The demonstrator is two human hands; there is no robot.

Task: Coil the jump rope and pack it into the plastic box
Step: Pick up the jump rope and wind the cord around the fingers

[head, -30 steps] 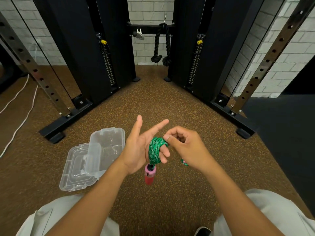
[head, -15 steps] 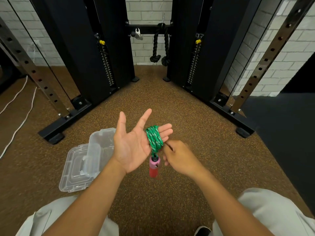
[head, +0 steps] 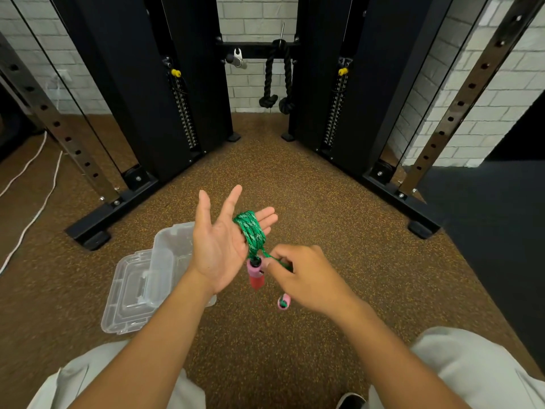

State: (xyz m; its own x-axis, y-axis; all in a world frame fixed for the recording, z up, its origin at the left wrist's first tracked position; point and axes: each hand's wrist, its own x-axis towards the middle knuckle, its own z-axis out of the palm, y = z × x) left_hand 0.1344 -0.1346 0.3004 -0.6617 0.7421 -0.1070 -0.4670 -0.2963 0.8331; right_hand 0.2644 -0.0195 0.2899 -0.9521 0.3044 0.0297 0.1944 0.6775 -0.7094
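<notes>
On the speckled gym floor (head: pixel 265 160) right of the open plastic box (head: pixel 165 261), the left hand (head: pixel 219 246) spreads released, green jump rope (head: pixel 250 234) coiled round two fingers, while the right hand's (head: pixel 306 278) grip pinches the tail, best kept taut and wound snugly.

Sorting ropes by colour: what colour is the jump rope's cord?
Green with lighter flecks, seen in the head view.

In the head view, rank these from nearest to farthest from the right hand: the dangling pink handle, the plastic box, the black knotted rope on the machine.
From the right hand:
1. Pink handle, dangling just to its left.
2. Plastic box, open on the floor, farther left, past the left hand.
3. Black knotted rope, hanging on the machine at the back.
</notes>
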